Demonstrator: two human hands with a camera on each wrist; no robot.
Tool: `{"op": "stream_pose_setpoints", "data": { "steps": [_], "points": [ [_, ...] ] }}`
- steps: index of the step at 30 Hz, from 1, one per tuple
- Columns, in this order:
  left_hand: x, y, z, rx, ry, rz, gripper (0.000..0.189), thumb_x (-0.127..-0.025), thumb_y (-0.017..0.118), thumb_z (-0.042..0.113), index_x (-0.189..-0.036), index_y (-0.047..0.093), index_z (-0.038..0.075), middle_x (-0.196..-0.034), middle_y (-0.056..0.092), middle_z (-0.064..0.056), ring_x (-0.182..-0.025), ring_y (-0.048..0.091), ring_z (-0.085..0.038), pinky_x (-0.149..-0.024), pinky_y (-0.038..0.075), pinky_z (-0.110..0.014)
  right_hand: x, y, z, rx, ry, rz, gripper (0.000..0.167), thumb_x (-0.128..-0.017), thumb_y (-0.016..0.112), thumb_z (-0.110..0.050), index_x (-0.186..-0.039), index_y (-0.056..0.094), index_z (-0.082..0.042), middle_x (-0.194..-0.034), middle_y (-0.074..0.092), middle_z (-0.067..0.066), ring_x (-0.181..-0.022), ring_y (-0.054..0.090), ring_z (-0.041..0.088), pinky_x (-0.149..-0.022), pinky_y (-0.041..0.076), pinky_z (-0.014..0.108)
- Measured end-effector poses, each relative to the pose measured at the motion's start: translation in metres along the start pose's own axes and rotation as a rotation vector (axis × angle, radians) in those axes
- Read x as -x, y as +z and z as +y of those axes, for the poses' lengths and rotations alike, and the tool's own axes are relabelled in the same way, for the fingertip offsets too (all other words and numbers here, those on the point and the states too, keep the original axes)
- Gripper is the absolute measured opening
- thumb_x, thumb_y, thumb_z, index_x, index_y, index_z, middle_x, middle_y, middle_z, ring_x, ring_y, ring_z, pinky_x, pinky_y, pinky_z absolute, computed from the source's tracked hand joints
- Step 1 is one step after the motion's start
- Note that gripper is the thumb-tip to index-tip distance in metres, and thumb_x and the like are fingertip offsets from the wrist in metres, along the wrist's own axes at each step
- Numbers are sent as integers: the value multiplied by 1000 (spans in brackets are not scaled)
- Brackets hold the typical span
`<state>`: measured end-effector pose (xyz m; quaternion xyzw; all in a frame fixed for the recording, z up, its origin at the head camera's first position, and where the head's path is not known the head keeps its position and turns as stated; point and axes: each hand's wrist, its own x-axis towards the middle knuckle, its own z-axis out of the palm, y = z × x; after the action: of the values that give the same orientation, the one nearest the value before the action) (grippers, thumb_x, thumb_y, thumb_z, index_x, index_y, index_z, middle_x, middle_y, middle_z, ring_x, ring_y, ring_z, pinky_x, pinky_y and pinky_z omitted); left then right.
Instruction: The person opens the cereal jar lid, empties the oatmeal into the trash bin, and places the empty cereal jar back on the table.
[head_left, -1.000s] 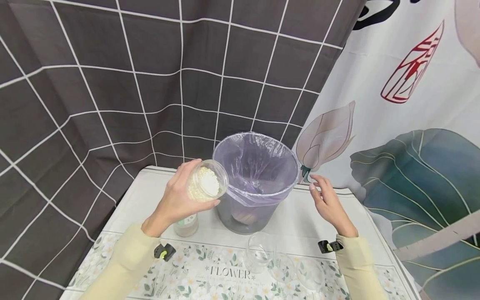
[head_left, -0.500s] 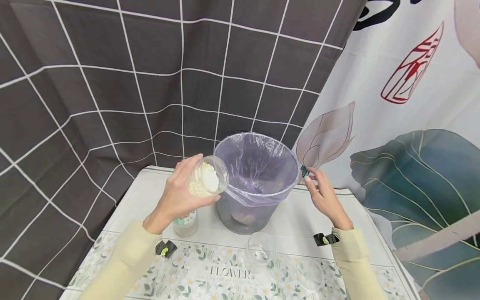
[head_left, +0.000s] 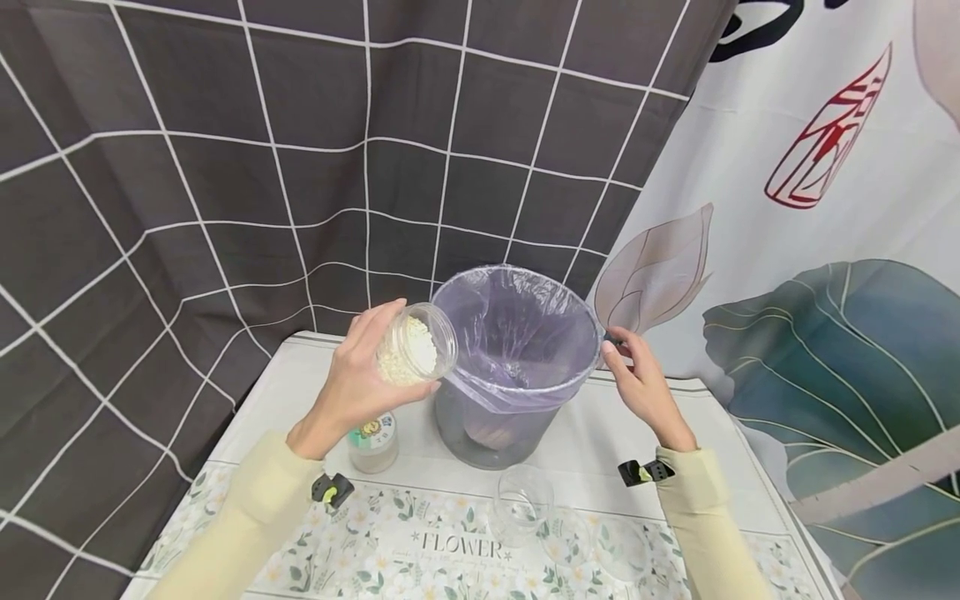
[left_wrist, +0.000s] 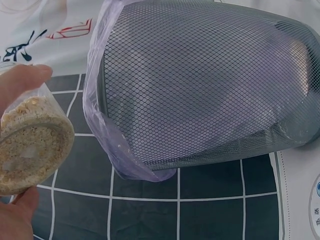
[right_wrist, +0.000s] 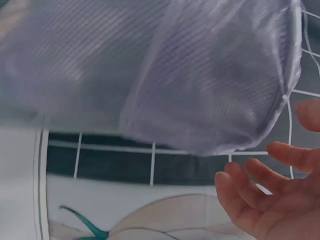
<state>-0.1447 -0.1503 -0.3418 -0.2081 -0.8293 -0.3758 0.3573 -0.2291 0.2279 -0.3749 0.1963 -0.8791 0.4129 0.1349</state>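
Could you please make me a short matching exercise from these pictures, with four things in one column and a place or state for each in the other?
Column one
1. Left hand
2. Right hand
3. Mesh bin
4. Labelled container

Column two
A. Lined with a purple bag
B. Beside the rim, holding nothing
C. Standing on the table
D. Gripping a tilted clear jar of pale bits

Right pairs: 1-D, 2-B, 3-A, 4-C

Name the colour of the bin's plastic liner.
The liner is pale purple and see-through, clearest in the head view.
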Motion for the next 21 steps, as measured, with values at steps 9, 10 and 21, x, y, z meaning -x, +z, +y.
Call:
{"op": "stream_pose_setpoints", "data": {
  "steps": [9,10,21],
  "points": [
    [-2,-1,-1,-3,-1,7,97,-46,86,35,-132,46,13,-128,50,-5,-116,46,-21,-95,44,-41,-9,-2,-7,-18,11,-20,46,-97,43,-29,-134,39,-2,-133,42,20,-117,45,38,-90,42,54],
    [-2,-1,-1,-5,3,8,97,-46,86,35,-132,46,13,-128,50,-5,-116,46,-21,-95,44,-41,-9,-2,-8,-20,12,-25,47,-96,43,-29,-134,39,-2,-133,41,20,-118,45,38,-91,41,55],
    [-8,-2,-1,-35,45,22,96,-48,84,33,-133,45,11,-127,50,-7,-115,45,-21,-96,41,-39,-15,-4,-10,-22,8,-38,44,-96,44,-24,-136,37,-5,-134,39,21,-114,47,36,-88,43,53]
  ]
}}
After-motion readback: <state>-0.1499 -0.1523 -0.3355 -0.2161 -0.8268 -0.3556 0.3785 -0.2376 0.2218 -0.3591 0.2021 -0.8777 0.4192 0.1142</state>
